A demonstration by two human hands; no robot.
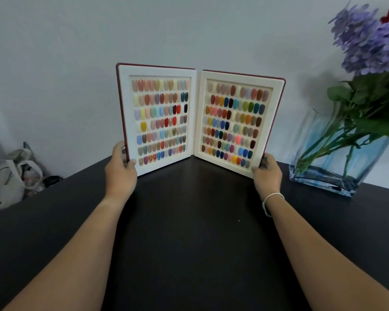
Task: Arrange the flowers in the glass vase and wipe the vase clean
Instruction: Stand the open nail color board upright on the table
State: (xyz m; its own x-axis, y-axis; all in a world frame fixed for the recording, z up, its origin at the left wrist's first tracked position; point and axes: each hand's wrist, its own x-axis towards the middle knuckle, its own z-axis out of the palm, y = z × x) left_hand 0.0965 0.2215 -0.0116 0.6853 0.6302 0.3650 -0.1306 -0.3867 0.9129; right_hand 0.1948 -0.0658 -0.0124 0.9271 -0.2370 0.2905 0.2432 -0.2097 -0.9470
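Observation:
A blue-tinted rectangular glass vase (330, 162) stands at the right on the black table (193, 232). Purple hydrangea flowers (366, 43) with green stems and leaves rise from it, and a bit of red bloom shows at the top right corner. In the middle, an open nail colour sample book (200, 117) stands upright against the wall. My left hand (120, 169) grips its lower left edge. My right hand (266, 173), with a white bracelet on the wrist, grips its lower right edge.
A white bag (8, 178) and other soft items lie off the table's left edge. A grey wall runs behind the book and the vase.

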